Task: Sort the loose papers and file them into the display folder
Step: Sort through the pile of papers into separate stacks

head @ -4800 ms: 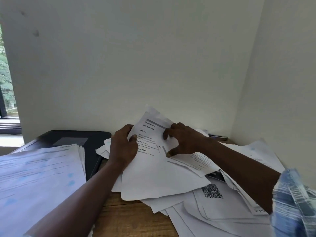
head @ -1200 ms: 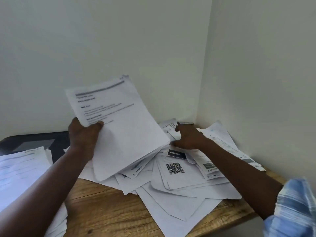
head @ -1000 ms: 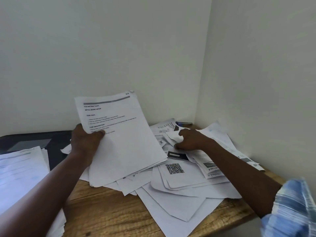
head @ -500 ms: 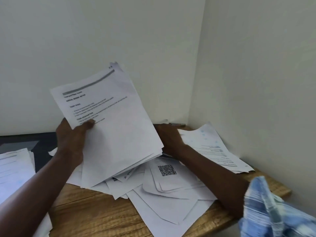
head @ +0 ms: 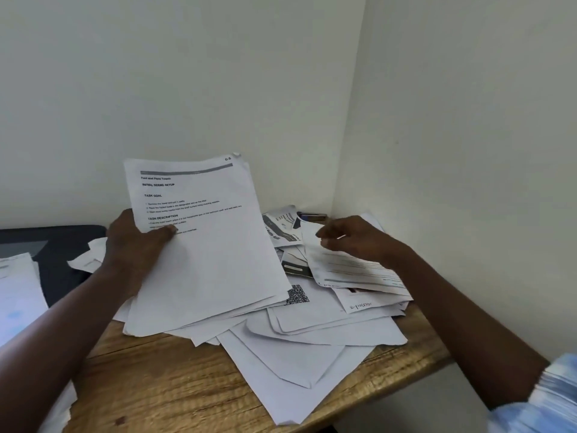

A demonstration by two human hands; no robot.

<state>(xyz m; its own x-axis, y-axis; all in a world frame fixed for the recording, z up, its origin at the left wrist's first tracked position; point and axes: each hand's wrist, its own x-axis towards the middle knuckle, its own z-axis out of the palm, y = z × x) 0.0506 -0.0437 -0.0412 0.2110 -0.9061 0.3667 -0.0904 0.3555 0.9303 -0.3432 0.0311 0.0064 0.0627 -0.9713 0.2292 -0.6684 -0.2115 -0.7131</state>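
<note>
At the far left edge a stack of printed sheets (head: 17, 292) is lying partly over a dark flat object (head: 65, 248); whether that is the display folder cannot be told. Just to the right, the left grip (head: 134, 248) is holding a sheaf of papers (head: 206, 267) by its left edge, with the thumb pressing on the front of the top page and the fingers hidden behind. The sheaf is tilting up towards the wall, its lower edge overlapping the loose papers (head: 312, 335) that are spreading across the wooden desk (head: 175, 389). The top page is showing a grey bar and the headings "TASK GOAL" and "TASK DESCRIPTION".

Below and to the right of the sheaf, white envelopes (head: 290, 360) are lying flap-up in overlapping layers, one corner reaching over the desk's front edge. A QR code (head: 296, 295) is peeking out just beside the sheaf's lower right corner. Behind it a folded leaflet (head: 281, 226) is leaning near the corner of the walls, with a small dark item (head: 312, 216) beside it, too small to identify.

Further right, the right grip (head: 359, 242) is hanging blurred over a lined printed sheet (head: 352, 270), fingers curling downward; whether it is holding the sheet cannot be told. A blue plaid sleeve (head: 546, 398) is showing at the lower right.
</note>
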